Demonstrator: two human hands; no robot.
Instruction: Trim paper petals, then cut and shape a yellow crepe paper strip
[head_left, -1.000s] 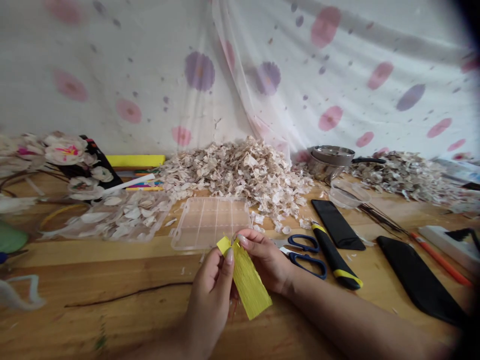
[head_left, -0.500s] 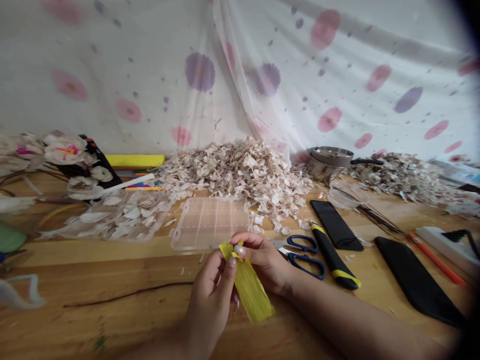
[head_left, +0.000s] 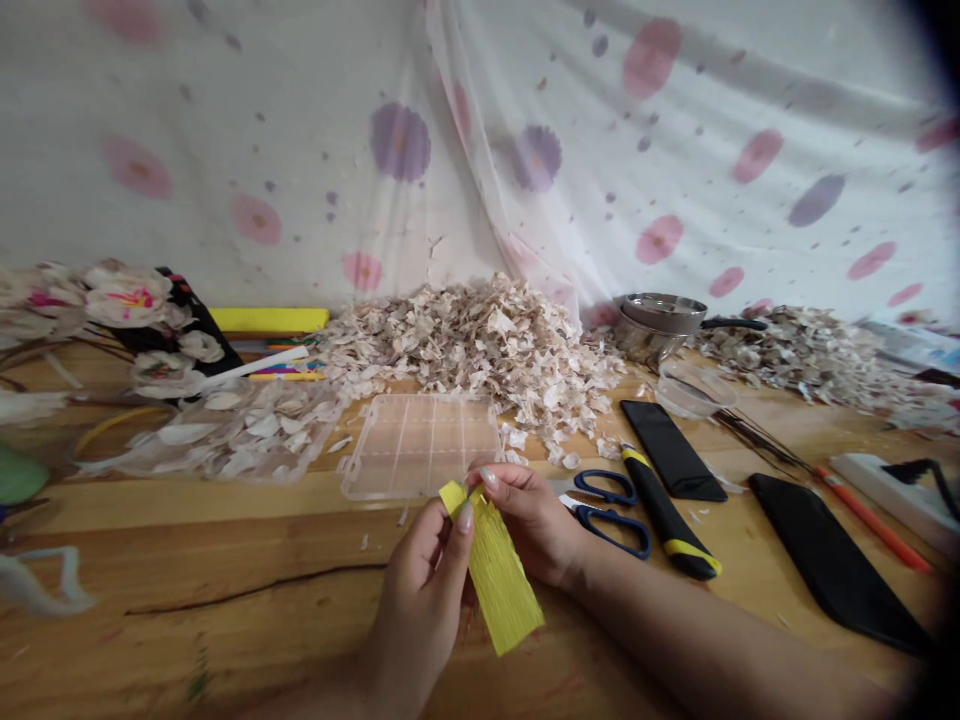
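A strip of yellow crepe paper [head_left: 504, 580] hangs between my hands, its upper end pinched and its lower end loose. My left hand [head_left: 426, 575] grips the paper with thumb and fingers. On the other side, my right hand [head_left: 529, 515] pinches the top end between thumb and index finger. A thin dark twig-like stem [head_left: 255, 590] runs from the left toward my left hand; whether the fingers hold its end is hidden. Scissors with blue handles [head_left: 611, 515] lie just beyond my right wrist. Behind the hands sits a clear compartment box [head_left: 424, 440].
A big heap of pale dry flakes [head_left: 480, 350] rises at the back. To the right lie a black-and-yellow utility knife [head_left: 667, 520], a black phone [head_left: 671, 450] and a dark flat object [head_left: 832, 560]. A metal pan [head_left: 660, 320] and white flowers [head_left: 131, 295] stand farther back.
The strip's lower end has swung slightly down and left. My right thumb and index finger have shifted a little up and right at the paper's top; my left hand has stayed in place.
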